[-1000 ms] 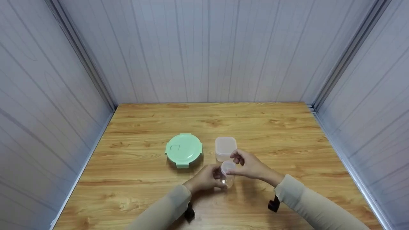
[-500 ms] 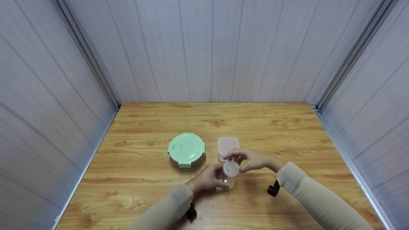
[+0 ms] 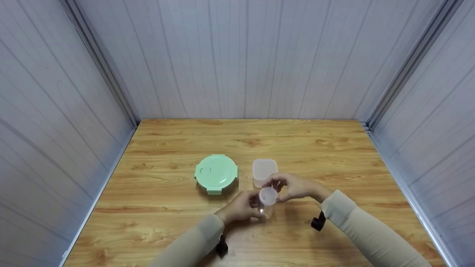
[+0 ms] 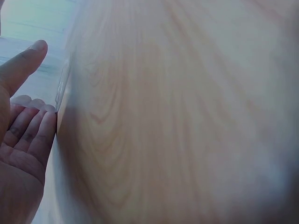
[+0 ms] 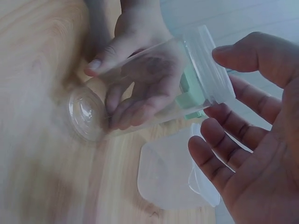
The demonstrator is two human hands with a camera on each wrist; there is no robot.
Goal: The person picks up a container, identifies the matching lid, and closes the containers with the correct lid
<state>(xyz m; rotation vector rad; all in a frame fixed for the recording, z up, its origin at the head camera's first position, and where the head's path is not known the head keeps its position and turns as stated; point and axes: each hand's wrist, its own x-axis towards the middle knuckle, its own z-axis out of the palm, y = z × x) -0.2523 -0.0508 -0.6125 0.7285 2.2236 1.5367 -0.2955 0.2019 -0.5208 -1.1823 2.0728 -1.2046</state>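
A clear plastic jar (image 3: 266,211) stands upright on the wooden table, capped by a translucent screw lid (image 3: 268,195). My left hand (image 3: 240,206) holds its body from the left, thumb in front and fingers behind. At the lid's right side is my right hand (image 3: 295,186), its thumb and forefinger bent about the rim. The right wrist view shows the ribbed lid (image 5: 210,70) between that thumb and forefinger, while the other fingers stay loosely bent off it. In the left wrist view, my left hand (image 4: 23,140) is partly cut off at the edge.
Just behind the jar sits a small translucent square container (image 3: 264,169). To its left is a round box with a mint-green clip lid (image 3: 216,172). Pale panel walls (image 3: 241,59) enclose the wooden table (image 3: 167,230) at the back and both sides.
My right thumb has moved from the lid's front to its right side, and the forefinger has come round behind. The left hand keeps its hold on the jar. The head view shifted slightly.
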